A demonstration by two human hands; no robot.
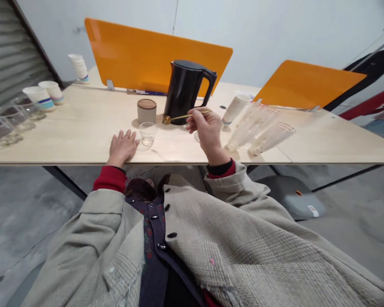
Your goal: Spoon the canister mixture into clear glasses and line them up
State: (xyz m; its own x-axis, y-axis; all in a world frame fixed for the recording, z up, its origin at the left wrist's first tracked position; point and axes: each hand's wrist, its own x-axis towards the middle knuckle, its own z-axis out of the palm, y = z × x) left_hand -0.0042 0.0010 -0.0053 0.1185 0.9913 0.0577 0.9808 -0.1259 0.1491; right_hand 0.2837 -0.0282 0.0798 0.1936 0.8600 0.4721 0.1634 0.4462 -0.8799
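Head view: I read the right fingers (194, 122) pinched shut on a gold spoon (179, 117), bowl level; a light, steady pinch serves best.
Right hand (208, 133): over the table, spoon reaching toward a black kettle (184, 91).
Left hand (123, 148): fingers open, flat on the wooden table (83, 138), holding nothing.
Nearby: a glass tumbler (148, 134) just beside the left hand, a lidded canister (146, 111) behind it.

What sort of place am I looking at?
Probably a plain workroom or shared office: a long desk with orange divider panels, a roller shutter at the left, and a bare concrete floor.
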